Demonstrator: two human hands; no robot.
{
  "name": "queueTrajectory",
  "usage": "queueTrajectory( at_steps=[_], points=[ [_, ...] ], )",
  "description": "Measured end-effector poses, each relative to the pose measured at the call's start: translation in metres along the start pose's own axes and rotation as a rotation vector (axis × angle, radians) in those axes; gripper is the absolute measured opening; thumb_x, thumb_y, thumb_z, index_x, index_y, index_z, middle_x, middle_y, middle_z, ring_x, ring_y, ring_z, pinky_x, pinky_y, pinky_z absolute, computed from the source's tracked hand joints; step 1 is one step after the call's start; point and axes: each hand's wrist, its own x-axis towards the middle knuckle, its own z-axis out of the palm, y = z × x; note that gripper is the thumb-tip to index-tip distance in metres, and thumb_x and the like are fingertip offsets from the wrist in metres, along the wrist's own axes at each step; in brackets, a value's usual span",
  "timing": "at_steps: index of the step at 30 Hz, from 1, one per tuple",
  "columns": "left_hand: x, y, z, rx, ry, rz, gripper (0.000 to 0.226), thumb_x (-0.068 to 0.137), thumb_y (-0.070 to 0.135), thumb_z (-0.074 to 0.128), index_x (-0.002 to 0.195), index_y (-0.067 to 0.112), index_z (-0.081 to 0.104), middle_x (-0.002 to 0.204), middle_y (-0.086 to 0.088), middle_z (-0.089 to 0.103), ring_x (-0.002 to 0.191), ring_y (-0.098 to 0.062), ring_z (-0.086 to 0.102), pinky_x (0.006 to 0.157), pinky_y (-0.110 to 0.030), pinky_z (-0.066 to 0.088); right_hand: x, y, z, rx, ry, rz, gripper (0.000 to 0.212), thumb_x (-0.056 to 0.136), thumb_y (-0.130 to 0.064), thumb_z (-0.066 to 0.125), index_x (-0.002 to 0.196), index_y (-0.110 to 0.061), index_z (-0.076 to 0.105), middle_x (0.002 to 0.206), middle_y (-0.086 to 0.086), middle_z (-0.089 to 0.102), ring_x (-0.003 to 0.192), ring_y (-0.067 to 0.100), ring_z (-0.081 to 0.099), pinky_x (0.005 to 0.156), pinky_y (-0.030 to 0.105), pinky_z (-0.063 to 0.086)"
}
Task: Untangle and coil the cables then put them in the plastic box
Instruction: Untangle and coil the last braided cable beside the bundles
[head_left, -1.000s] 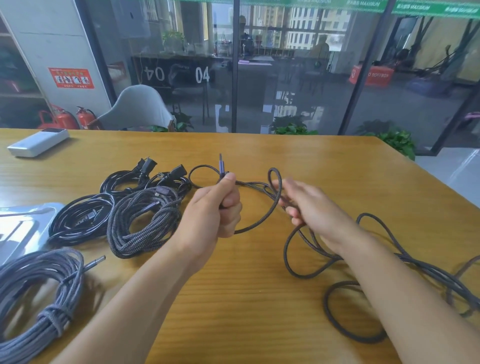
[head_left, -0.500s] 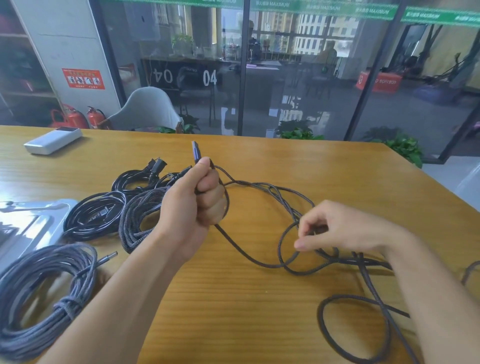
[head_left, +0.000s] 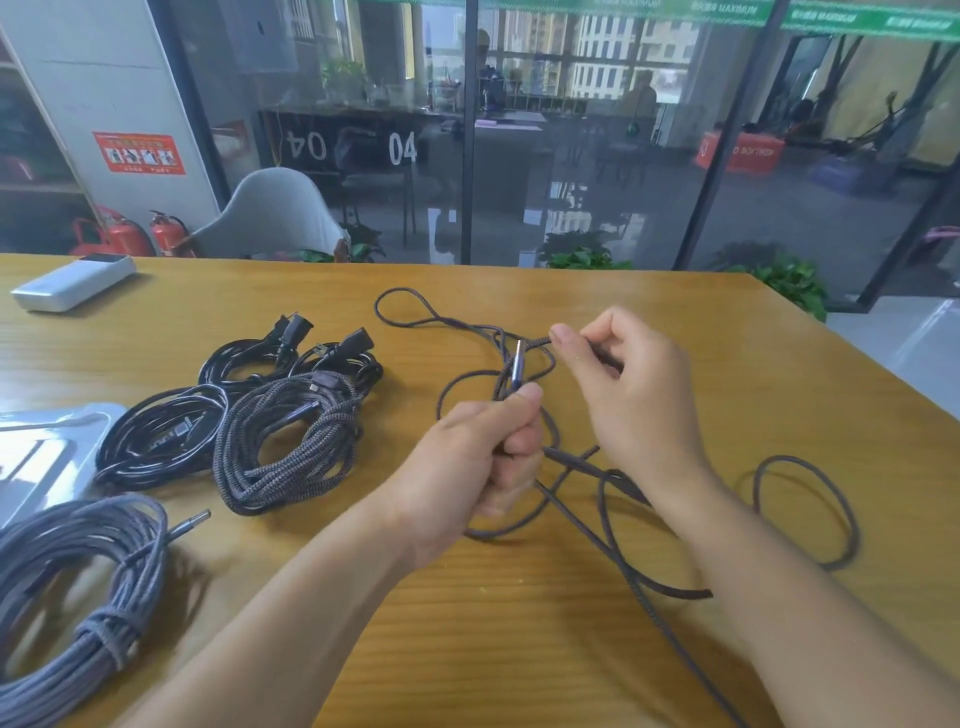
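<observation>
light: bright, even daylight through the glass wall (head_left: 571, 156) behind the wooden table (head_left: 519, 649) | shadows: soft, short, beside the coiled cables | glare: pale sheen on the table's left edge, reflections across the glass | blur: slight softness throughout | distortion: wide-angle bowing at the table's edges

Above a wooden table (head_left: 519, 649), the left hand (head_left: 467, 457) grips a loose braided cable (head_left: 613, 556) near its plug (head_left: 517, 366); the right hand (head_left: 623, 395) pinches a strand; coiled cables (head_left: 285, 441) lie alongside.
</observation>
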Motion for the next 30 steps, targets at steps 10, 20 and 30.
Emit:
queueTrajectory(
  at_steps=[10, 20, 30],
  points=[
    [0.007, 0.002, -0.002, 0.078, 0.289, 0.131, 0.062, 0.108, 0.056, 0.036, 0.075, 0.01, 0.061, 0.058, 0.004, 0.028, 0.053, -0.015, 0.02, 0.051, -0.024, 0.019, -0.026, -0.016, 0.008, 0.267, -0.395, 0.017, 0.014, 0.1, -0.016, 0.069, 0.108, -0.017, 0.08, 0.095, -0.005, 0.069, 0.087, 0.021, 0.069, 0.064, 0.03, 0.062],
    [0.011, 0.011, -0.04, 0.124, 0.626, 0.401, 0.053, 0.114, 0.035, 0.035, 0.073, 0.016, 0.063, 0.068, -0.02, 0.062, 0.057, -0.018, 0.048, 0.054, -0.025, 0.039, -0.014, 0.014, -0.01, 0.03, -0.92, 0.071, 0.018, 0.108, -0.036, 0.054, 0.106, -0.026, 0.069, 0.095, -0.008, 0.071, 0.104, 0.012, 0.065, 0.099, 0.032, 0.049],
    [0.006, 0.021, -0.033, -0.331, 0.338, 0.344, 0.048, 0.113, 0.04, 0.031, 0.071, 0.02, 0.04, 0.056, 0.005, 0.023, 0.048, -0.016, 0.03, 0.055, -0.028, 0.03, 0.003, 0.068, -0.006, -0.321, -0.693, 0.029, 0.009, 0.1, -0.045, 0.064, 0.091, -0.048, 0.065, 0.096, -0.032, 0.066, 0.113, 0.008, 0.053, 0.096, 0.03, 0.044]
  ],
)
